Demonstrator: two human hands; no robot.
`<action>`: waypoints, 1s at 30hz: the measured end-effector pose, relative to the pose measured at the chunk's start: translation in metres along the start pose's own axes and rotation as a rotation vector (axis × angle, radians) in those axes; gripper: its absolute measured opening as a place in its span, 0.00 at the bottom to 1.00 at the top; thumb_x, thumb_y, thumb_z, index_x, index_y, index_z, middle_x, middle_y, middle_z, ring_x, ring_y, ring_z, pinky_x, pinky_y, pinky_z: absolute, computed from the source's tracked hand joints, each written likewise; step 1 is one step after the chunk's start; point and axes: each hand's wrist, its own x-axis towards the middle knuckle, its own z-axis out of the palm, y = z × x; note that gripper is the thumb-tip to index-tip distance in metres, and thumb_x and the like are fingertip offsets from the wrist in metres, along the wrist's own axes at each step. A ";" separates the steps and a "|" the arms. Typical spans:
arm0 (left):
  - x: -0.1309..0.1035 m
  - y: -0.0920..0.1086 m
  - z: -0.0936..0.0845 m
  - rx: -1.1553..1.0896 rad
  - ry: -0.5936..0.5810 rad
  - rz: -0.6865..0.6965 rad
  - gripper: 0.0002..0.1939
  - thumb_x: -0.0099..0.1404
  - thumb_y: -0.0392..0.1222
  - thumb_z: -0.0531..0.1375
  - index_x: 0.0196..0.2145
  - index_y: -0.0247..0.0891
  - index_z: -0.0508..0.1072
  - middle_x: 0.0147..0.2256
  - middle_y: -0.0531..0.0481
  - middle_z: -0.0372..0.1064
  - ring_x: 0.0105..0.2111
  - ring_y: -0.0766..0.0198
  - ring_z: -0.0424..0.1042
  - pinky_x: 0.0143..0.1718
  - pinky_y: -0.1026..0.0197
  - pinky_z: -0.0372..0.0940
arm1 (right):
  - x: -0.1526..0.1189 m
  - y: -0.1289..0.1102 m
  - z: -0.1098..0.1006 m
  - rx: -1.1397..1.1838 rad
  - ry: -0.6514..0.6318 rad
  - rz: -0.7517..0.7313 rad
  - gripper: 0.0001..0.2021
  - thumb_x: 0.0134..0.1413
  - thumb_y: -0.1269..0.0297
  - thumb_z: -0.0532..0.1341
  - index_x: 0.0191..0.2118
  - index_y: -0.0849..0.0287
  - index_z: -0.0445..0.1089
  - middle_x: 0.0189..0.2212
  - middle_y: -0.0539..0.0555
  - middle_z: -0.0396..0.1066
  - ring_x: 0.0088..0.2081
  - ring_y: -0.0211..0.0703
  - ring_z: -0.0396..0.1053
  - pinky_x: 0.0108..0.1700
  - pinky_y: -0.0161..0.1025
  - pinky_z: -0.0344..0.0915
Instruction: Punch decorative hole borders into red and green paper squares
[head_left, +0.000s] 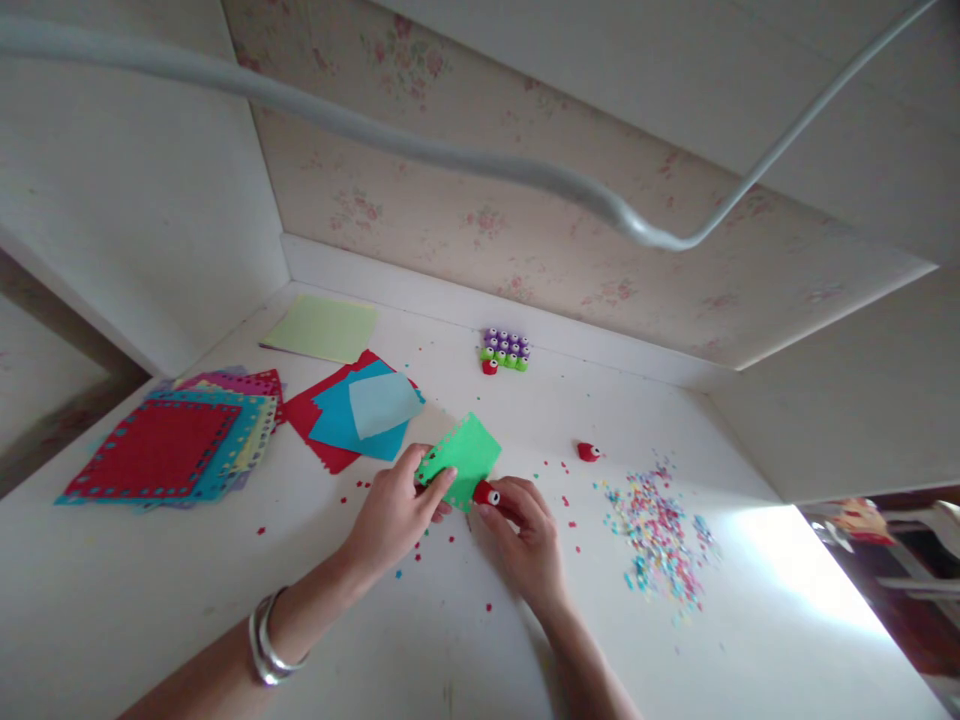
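Observation:
My left hand (405, 500) pinches a bright green sheet of paper (474, 450) between thumb and fingers, above the white table. Small cut-outs run along the sheet's left edge. In my right hand (529, 535) is a red craft punch (486, 493), held at the lower right edge of the green sheet. Whether its jaws are around the paper cannot be made out. Another red punch (589, 452) lies on the table to the right. Tiny red, blue and green paper bits (418, 558) are scattered under and around my hands.
Punched sheets (157, 445) are stacked at the left. Red paper (341, 462), blue paper (330, 425) and a pale blue piece (382, 402) overlap nearby. Pale green sheets (322, 328) lie behind. Purple and green punches (506, 345) stand near the wall. Confetti (664, 535) is heaped right. A white cable (450, 155) crosses above.

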 end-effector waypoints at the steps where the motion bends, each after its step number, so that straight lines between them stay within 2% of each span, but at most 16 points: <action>1: 0.000 -0.001 0.001 0.040 -0.007 0.021 0.14 0.67 0.54 0.57 0.42 0.42 0.65 0.24 0.54 0.77 0.24 0.59 0.78 0.24 0.64 0.70 | 0.000 -0.001 -0.002 -0.053 -0.007 -0.022 0.09 0.60 0.62 0.63 0.46 0.53 0.74 0.44 0.57 0.72 0.42 0.46 0.72 0.42 0.44 0.74; 5: 0.000 -0.008 0.006 0.237 -0.028 0.090 0.15 0.69 0.54 0.54 0.44 0.40 0.64 0.23 0.53 0.75 0.25 0.59 0.78 0.24 0.64 0.66 | 0.003 -0.002 -0.008 -0.238 -0.083 -0.099 0.09 0.60 0.62 0.63 0.46 0.52 0.74 0.43 0.57 0.73 0.45 0.49 0.70 0.48 0.49 0.69; 9: 0.000 -0.018 0.014 0.497 -0.028 0.167 0.18 0.70 0.53 0.53 0.49 0.38 0.63 0.27 0.49 0.75 0.29 0.55 0.78 0.26 0.61 0.66 | 0.005 0.000 -0.012 -0.261 -0.161 -0.064 0.10 0.59 0.61 0.64 0.46 0.52 0.75 0.44 0.57 0.73 0.45 0.49 0.70 0.47 0.47 0.69; 14: -0.003 -0.016 0.013 0.728 0.096 0.337 0.27 0.69 0.56 0.53 0.58 0.35 0.59 0.43 0.40 0.71 0.39 0.52 0.75 0.32 0.57 0.68 | 0.011 -0.007 -0.015 -0.188 -0.089 0.022 0.12 0.65 0.57 0.57 0.46 0.54 0.75 0.42 0.57 0.73 0.39 0.45 0.71 0.40 0.42 0.69; 17: -0.005 -0.011 0.006 0.826 0.187 0.411 0.27 0.70 0.52 0.54 0.61 0.37 0.60 0.46 0.39 0.68 0.43 0.51 0.71 0.37 0.54 0.68 | 0.019 -0.010 -0.018 -0.230 -0.100 0.024 0.13 0.65 0.57 0.57 0.45 0.54 0.77 0.40 0.56 0.73 0.35 0.42 0.71 0.35 0.39 0.68; 19: -0.005 -0.010 0.004 0.854 0.182 0.472 0.23 0.70 0.47 0.54 0.60 0.40 0.63 0.49 0.39 0.67 0.46 0.50 0.69 0.43 0.50 0.66 | 0.023 -0.010 -0.018 -0.265 -0.172 0.027 0.13 0.65 0.57 0.57 0.47 0.53 0.77 0.39 0.55 0.73 0.35 0.42 0.71 0.32 0.38 0.66; 23: -0.005 -0.019 0.007 0.821 0.052 0.539 0.16 0.69 0.44 0.55 0.52 0.41 0.71 0.56 0.42 0.65 0.55 0.47 0.63 0.53 0.44 0.58 | 0.028 -0.006 -0.017 -0.297 -0.281 0.037 0.14 0.65 0.57 0.56 0.48 0.52 0.77 0.36 0.54 0.71 0.34 0.41 0.70 0.34 0.38 0.67; 26: -0.006 -0.025 0.010 0.783 0.009 0.528 0.14 0.68 0.43 0.56 0.49 0.40 0.73 0.54 0.43 0.68 0.56 0.48 0.62 0.56 0.41 0.53 | 0.029 -0.005 -0.016 -0.309 -0.295 0.063 0.14 0.66 0.56 0.56 0.48 0.51 0.78 0.35 0.53 0.70 0.32 0.40 0.70 0.34 0.38 0.66; 30: -0.007 -0.024 0.010 0.740 0.027 0.515 0.13 0.67 0.43 0.56 0.47 0.42 0.75 0.52 0.44 0.70 0.55 0.48 0.63 0.56 0.40 0.50 | 0.029 -0.006 -0.015 -0.298 -0.292 0.087 0.15 0.66 0.55 0.56 0.47 0.51 0.78 0.33 0.53 0.69 0.32 0.41 0.70 0.34 0.38 0.65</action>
